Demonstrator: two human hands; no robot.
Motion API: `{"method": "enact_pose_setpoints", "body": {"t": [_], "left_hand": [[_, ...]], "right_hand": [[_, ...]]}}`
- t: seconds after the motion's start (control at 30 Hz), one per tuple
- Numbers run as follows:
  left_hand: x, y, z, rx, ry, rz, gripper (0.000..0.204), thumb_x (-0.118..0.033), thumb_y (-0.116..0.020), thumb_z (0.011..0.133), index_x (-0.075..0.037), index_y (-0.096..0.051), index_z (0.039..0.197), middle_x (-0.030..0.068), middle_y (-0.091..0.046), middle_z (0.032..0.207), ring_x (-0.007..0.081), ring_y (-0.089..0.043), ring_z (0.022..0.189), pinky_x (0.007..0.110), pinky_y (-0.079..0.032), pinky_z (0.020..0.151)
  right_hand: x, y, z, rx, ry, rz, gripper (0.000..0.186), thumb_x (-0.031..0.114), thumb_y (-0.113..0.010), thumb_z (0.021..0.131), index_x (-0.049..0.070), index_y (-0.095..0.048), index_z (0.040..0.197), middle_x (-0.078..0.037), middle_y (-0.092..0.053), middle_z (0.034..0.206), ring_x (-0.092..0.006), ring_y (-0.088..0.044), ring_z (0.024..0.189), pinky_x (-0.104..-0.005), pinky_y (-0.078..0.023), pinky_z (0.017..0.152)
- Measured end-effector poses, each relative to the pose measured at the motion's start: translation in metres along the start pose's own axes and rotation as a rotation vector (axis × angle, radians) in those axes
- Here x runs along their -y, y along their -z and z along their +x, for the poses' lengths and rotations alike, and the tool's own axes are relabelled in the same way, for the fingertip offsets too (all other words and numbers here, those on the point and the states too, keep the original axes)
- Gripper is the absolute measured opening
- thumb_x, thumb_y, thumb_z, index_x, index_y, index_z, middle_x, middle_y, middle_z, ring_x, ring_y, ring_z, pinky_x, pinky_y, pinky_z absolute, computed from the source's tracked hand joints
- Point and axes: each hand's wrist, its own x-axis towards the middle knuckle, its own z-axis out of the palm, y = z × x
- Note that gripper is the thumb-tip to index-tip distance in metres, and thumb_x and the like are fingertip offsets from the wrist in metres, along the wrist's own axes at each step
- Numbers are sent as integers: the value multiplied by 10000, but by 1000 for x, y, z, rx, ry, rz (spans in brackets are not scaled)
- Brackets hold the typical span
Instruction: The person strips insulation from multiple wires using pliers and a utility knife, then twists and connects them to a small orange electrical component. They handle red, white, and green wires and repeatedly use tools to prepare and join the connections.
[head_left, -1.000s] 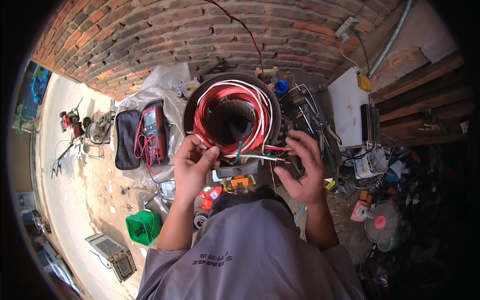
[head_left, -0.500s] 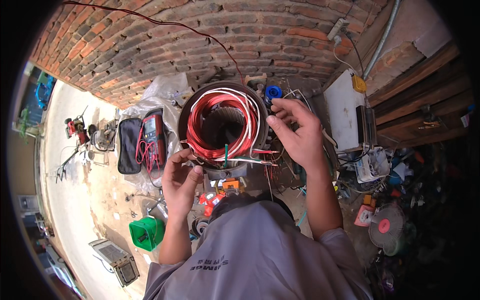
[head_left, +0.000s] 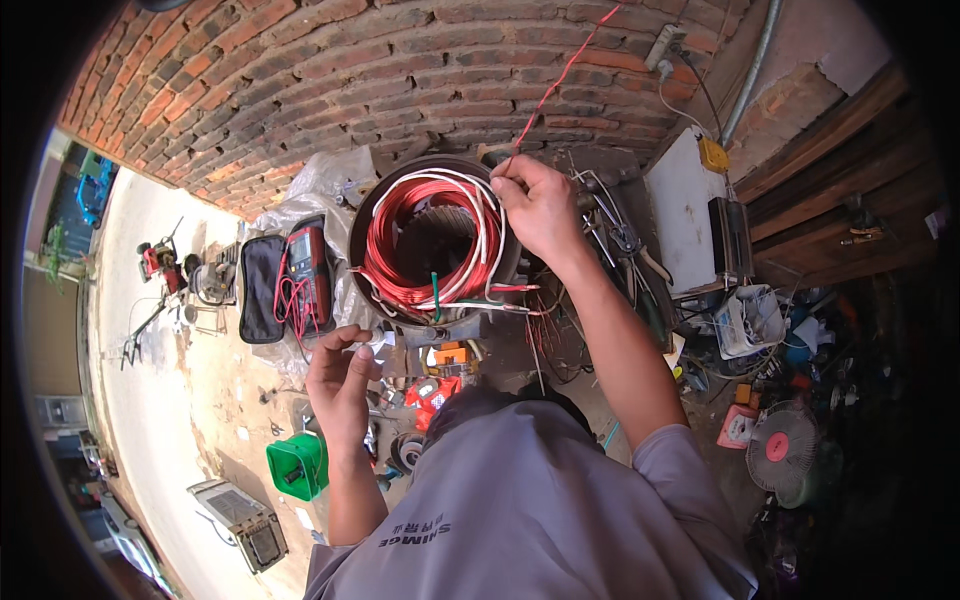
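A motor stator (head_left: 362, 222) stands near the wall, its round dark housing packed with thick coils of red winding wire (head_left: 383, 255). White sleeving (head_left: 482, 190) loops over the coils, and a green tie (head_left: 435, 297) crosses them at the near side. At the stator's far right rim, my right hand (head_left: 540, 205) is closed in a pinch on a thin red wire (head_left: 547, 95) that runs up across the bricks. My left hand (head_left: 338, 380) is off the stator's near left side, fingers loosely curled and apart, apparently with nothing in them. Lead ends (head_left: 520, 288) stick out at the near right.
Left of the stator, a red multimeter (head_left: 306, 268) lies in its black case on plastic sheeting. Pliers and tools (head_left: 622, 232) crowd the right side beside a white panel (head_left: 683, 215). A green bucket (head_left: 298, 467) and a fan (head_left: 781, 447) stand lower down. The brick wall (head_left: 400, 90) rises behind.
My right hand has moved left to the stator's far rim and taken hold of the wire, which now runs up to the right. My left hand has drawn down, away from the stator.
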Motion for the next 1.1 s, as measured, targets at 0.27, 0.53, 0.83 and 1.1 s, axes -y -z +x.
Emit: {"method": "enact_pose_setpoints", "body": {"t": [0.27, 0.53, 0.83, 1.1], "left_hand": [[-10, -6, -11, 34, -19, 167, 191, -70, -695, 995, 11, -658, 1164, 62, -718, 1025, 94, -620, 741, 241, -518, 698], [-13, -30, -22, 121, 50, 213, 130, -79, -710, 995, 6, -685, 1090, 21, -703, 919, 85, -630, 735, 241, -518, 691], [-23, -55, -46, 109, 91, 259, 106, -68, -696, 1008, 11, -685, 1078, 24, -700, 920, 83, -627, 783, 232, -508, 716], [-3, -68, -90, 247, 256, 472, 118, -30, -718, 978, 40, -689, 1068, 55, -723, 940, 100, -664, 825, 256, -532, 752]], "right_hand": [[-24, 98, 5, -44, -153, 379, 243, 173, -774, 940, -27, -740, 1075, -72, -750, 853, -121, -697, 777, -287, -556, 720], [-162, 174, -70, -228, -531, -245, 256, 197, -753, 918, -10, -750, 1069, -182, -776, 1008, -298, -757, 944, -397, -572, 832], [-192, 142, -30, 59, -520, -492, 266, 213, -752, 891, 15, -748, 1068, -210, -749, 1074, -428, -706, 1013, -496, -562, 892], [-208, 100, 26, 181, -232, -724, 305, 105, -715, 868, 92, -736, 1172, -218, -562, 1394, -402, -552, 1312, -501, -524, 1022]]}}
